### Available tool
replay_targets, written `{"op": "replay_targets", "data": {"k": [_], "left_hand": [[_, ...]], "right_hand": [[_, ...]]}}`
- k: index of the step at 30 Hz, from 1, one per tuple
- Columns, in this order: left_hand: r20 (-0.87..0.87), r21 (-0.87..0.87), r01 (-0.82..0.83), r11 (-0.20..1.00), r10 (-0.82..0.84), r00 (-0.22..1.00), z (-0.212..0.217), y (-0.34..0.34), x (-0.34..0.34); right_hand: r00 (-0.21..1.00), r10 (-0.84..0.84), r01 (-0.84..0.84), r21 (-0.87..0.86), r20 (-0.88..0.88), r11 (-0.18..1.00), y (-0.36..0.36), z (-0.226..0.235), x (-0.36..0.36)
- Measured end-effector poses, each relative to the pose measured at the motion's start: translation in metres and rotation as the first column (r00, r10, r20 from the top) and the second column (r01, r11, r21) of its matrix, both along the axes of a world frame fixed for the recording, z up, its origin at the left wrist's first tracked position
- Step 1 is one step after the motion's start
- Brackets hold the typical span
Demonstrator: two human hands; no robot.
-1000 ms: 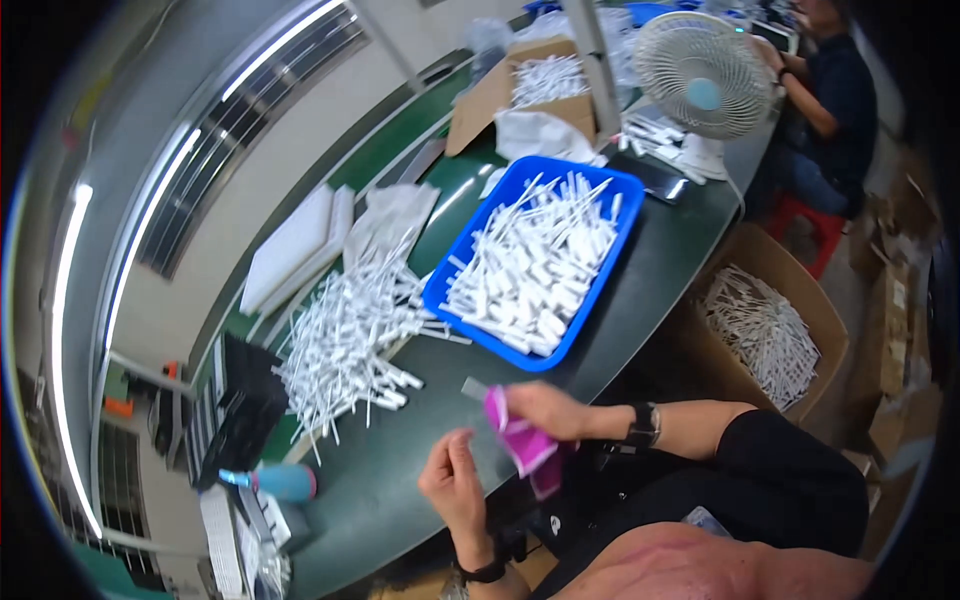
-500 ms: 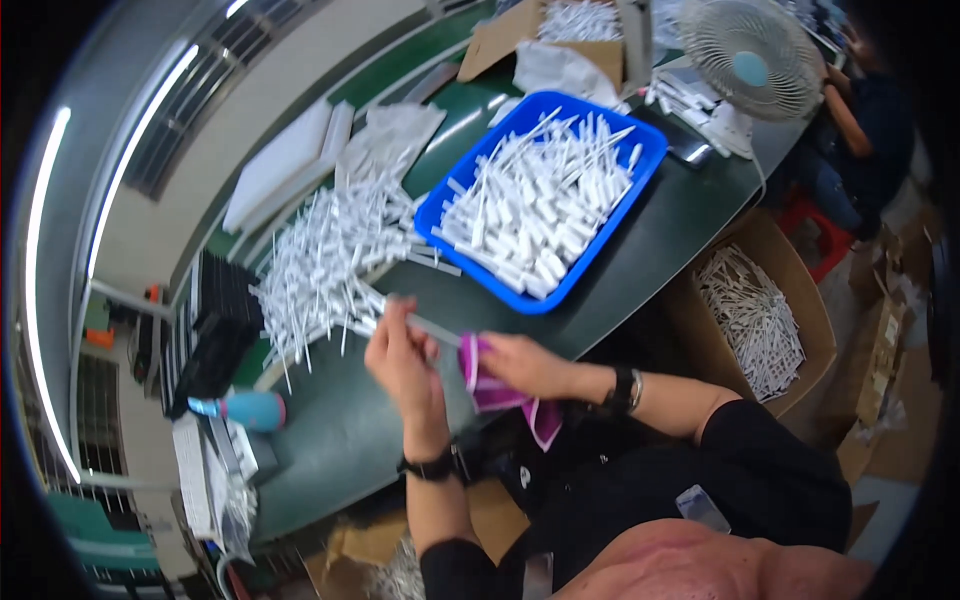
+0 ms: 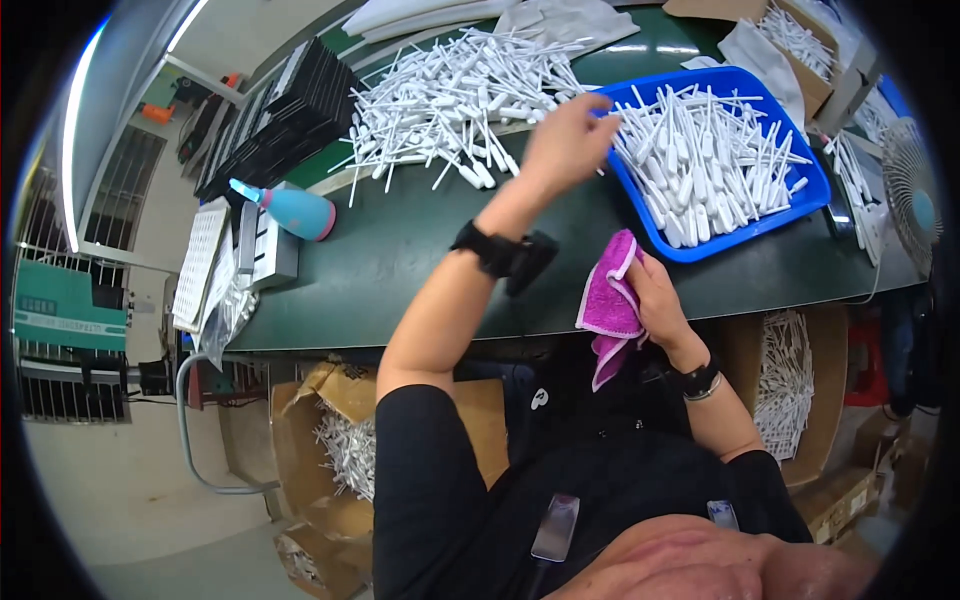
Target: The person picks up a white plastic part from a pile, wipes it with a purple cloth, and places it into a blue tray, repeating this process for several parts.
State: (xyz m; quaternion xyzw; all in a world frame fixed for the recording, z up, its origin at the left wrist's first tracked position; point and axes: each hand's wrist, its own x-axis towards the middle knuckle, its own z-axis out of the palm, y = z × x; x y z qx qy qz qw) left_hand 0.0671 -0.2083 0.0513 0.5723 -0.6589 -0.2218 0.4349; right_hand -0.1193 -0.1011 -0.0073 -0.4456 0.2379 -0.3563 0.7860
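Right hand: While its fingers curl round a purple cloth, it hangs about the near edge of the green table.
Cloth: bunched in that grip, pale-edged, one corner drooping.
Left hand: half curled, near the left rim of the blue tray; whether it holds anything, I cannot tell.
Tray: heaped with white sticks.
Loose pile: similar sticks spread left of the tray.

Lettering on green panel
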Motion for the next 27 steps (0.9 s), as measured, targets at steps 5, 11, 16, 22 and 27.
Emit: {"op": "replay_targets", "data": {"k": [5, 11, 16, 22, 27], "left_hand": [[0.616, -0.021, -0.379, 0.925, 0.310, 0.724, 0.002, 0.026, 0.079], [0.761, 0.261, -0.475, 0.840, 0.124, 0.637, -0.018, 0.027, 0.098], [0.647, 0.397, -0.366, 0.842, 0.025, 0.762, -0.012, 0.064, 0.090], [-0.164, 0.442, -0.228, 0.868, 0.328, 0.930, 0.000, 0.130, 0.060], [-0.794, 0.394, 0.044, 0.918, 0.316, 0.519, -0.012, 0.153, 0.035]], "right_hand": [[1.000, 0.022, -0.021, -0.008, 0.014, 1.000, -0.003, 0.005, 0.002], [1.000, -0.005, 0.005, -0.002, 0.026, 1.000, -0.001, 0.006, 0.003], [0.999, -0.029, 0.030, -0.016, 0.024, 0.999, -0.001, 0.000, -0.002], [0.998, -0.035, 0.033, 0.038, 0.059, 0.999, -0.001, 0.002, 0.000], [0.997, -0.055, 0.052, 0.050, 0.059, 0.997, -0.005, 0.000, -0.001]]}}
